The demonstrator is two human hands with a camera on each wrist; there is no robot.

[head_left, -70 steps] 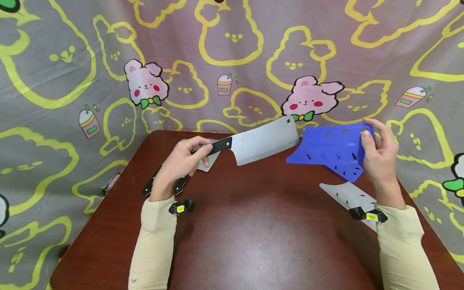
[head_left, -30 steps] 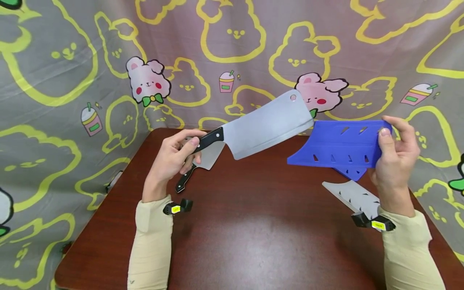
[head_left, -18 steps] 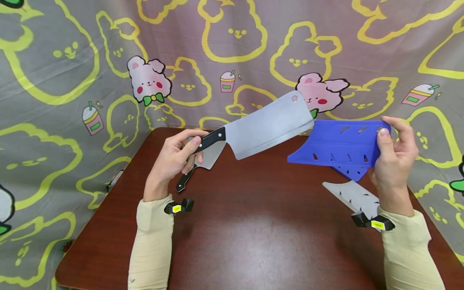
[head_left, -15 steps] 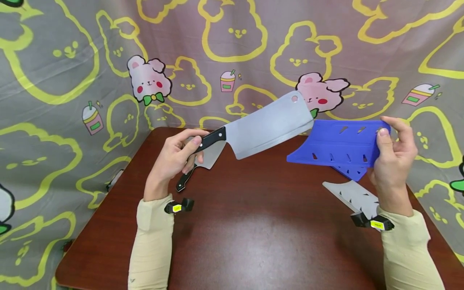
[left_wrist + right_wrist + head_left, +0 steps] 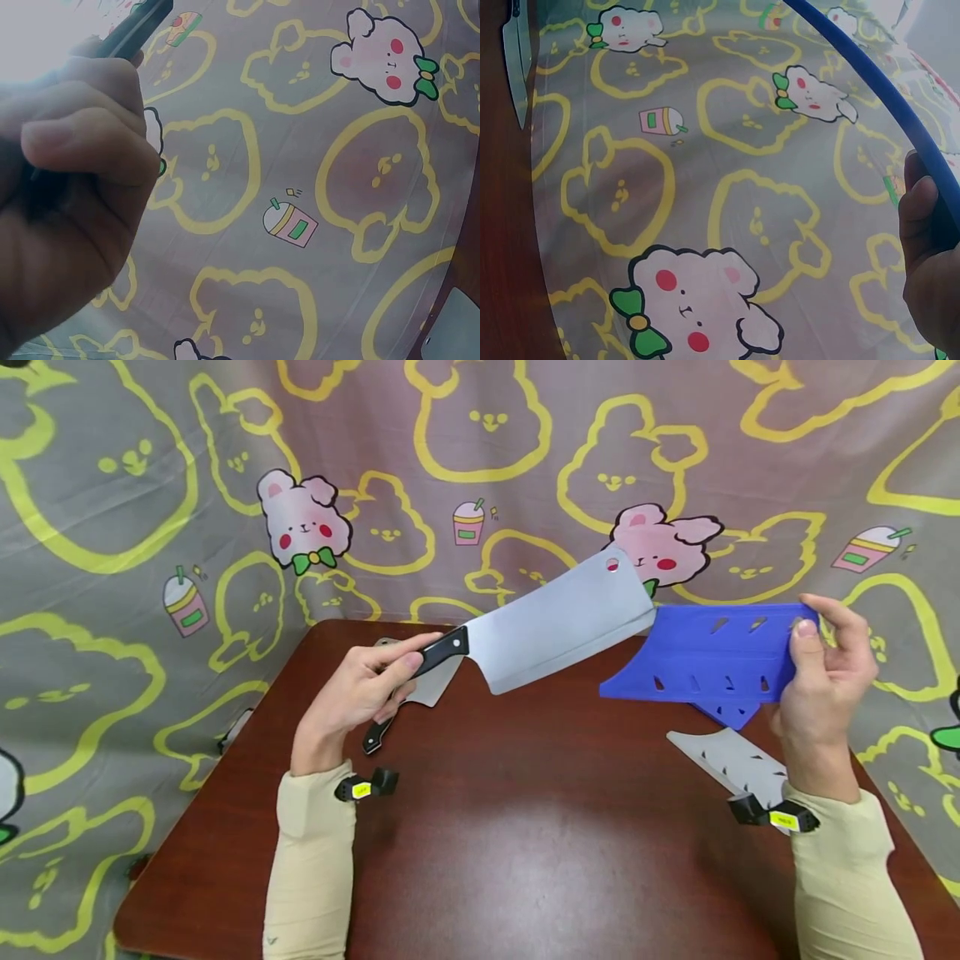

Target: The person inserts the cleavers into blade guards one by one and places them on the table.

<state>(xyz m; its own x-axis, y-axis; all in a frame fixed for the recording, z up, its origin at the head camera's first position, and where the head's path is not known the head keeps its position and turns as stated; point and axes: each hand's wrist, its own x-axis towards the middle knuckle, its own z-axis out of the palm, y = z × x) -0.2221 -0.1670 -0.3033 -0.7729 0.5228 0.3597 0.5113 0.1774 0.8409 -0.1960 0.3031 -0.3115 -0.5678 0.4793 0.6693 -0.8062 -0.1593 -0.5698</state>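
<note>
In the head view my left hand [image 5: 348,697] grips the black handle of a cleaver [image 5: 558,627], thumb on the near side. The wide steel blade is raised above the table, angling up to the right, with a round hole near its far corner. My right hand [image 5: 828,681] pinches the right end of a blue slotted blade guard [image 5: 693,652] between thumb and fingers. The cleaver's far lower corner is right at the guard's upper left corner. In the right wrist view the blue guard [image 5: 889,101] appears edge-on, with the right hand [image 5: 937,289] at it.
Behind the left hand another broad-bladed knife [image 5: 437,687] lies on the brown table [image 5: 510,827]. A second blue guard [image 5: 735,715] lies partly behind the held one. Left of the right wrist is a white slotted guard [image 5: 727,760]. A patterned curtain [image 5: 517,510] surrounds the table.
Since the earliest frame the cleaver's far end has risen and come to the blue guard's edge. The guard and my right hand have shifted right. Over the last half second both hands barely move.
</note>
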